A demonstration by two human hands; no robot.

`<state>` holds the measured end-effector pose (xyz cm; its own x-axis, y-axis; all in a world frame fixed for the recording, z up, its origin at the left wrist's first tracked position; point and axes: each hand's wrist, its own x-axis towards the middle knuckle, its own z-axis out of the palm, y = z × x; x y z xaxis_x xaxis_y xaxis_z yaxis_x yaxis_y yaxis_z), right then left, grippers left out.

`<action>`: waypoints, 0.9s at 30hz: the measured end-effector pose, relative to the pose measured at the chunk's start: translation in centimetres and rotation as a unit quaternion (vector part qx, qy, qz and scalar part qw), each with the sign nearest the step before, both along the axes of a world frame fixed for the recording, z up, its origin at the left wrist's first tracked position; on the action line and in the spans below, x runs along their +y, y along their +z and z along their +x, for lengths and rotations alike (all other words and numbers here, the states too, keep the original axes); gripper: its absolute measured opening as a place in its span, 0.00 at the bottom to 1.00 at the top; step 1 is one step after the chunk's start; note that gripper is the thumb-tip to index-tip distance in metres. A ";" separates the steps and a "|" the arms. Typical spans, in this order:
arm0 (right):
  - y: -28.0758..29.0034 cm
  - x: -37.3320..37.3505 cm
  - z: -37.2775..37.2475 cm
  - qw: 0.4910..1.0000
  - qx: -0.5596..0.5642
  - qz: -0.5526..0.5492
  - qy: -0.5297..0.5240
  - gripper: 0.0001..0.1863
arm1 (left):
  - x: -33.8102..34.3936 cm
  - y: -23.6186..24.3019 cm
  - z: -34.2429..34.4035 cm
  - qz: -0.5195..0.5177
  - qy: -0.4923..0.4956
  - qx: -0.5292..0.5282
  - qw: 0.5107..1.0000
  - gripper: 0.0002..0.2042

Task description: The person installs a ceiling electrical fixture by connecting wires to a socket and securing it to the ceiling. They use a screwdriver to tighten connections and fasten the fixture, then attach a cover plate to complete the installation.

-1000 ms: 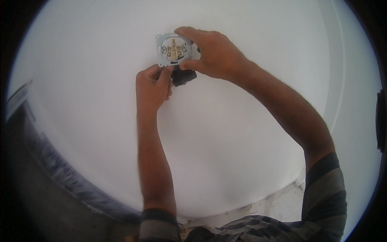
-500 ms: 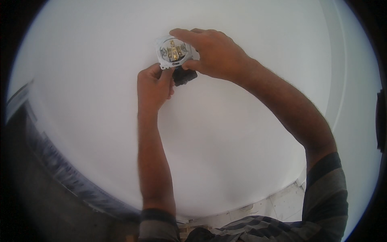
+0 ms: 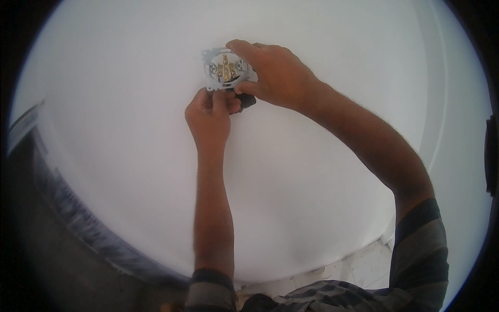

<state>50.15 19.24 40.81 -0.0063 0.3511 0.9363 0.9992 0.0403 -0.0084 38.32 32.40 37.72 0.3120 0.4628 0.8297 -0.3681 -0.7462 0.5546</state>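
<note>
Holds the socket insert [image 3: 225, 67] in front of the white wall [image 3: 322, 177], well apart from its floor edge and right-hand corner. Grips the metal frame [image 3: 209, 80] with the right hand [image 3: 283, 75]: index finger at the top edge, thumb near the bottom right corner, spread to frame height. Sets the left hand [image 3: 211, 114] at the bottom edge, beside a black part [image 3: 247, 100], fingers bent nearly closed; cannot identify any object pinched. Shows brass contacts [image 3: 227, 74] uncovered; judged not yet secured.
</note>
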 end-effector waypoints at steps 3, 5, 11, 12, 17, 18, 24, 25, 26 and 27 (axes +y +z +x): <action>0.1 0.0 0.7 1.000 -0.021 0.008 0.002 0.28 | 0.4 -0.3 0.1 0.062 0.053 0.034 0.996 0.10; 0.4 -0.3 0.6 1.000 -0.031 -0.004 0.000 0.29 | 1.2 -0.3 0.5 0.137 0.111 0.000 0.984 0.10; 0.2 -0.6 0.9 1.000 -0.018 -0.012 0.010 0.32 | 0.9 -0.2 0.1 0.201 0.256 0.054 0.944 0.16; 0.1 -0.5 1.0 1.000 -0.015 -0.013 0.013 0.34 | 0.8 -0.3 0.2 0.200 0.268 0.055 0.941 0.17; 0.2 -0.2 0.5 1.000 -0.025 -0.007 0.018 0.31 | 2.1 -0.4 0.0 0.239 0.215 -0.004 0.947 0.18; 0.1 -0.4 0.7 1.000 -0.020 -0.009 0.019 0.31 | 2.2 -0.4 -0.2 0.245 0.205 0.008 0.947 0.18; 0.1 -0.2 1.9 0.999 -0.050 -0.003 0.012 0.30 | 2.4 0.9 -1.8 0.344 0.309 0.011 0.887 0.36; 0.2 -0.2 2.2 0.998 -0.062 -0.001 0.012 0.30 | 2.3 1.3 -1.6 0.389 0.297 -0.001 0.872 0.39; 0.2 -0.1 1.7 0.998 -0.062 -0.010 0.004 0.30 | 2.5 1.8 -1.7 0.431 0.289 -0.011 0.855 0.43; 0.2 -0.3 1.1 0.998 -0.062 -0.020 -0.005 0.30 | 2.7 2.2 -1.9 0.471 0.281 -0.022 0.836 0.46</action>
<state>51.24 18.99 41.01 -0.1180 0.3886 0.9138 0.9929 0.0325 0.1144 36.39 35.09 39.92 0.2258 -0.3398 0.9130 0.1821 -0.9060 -0.3822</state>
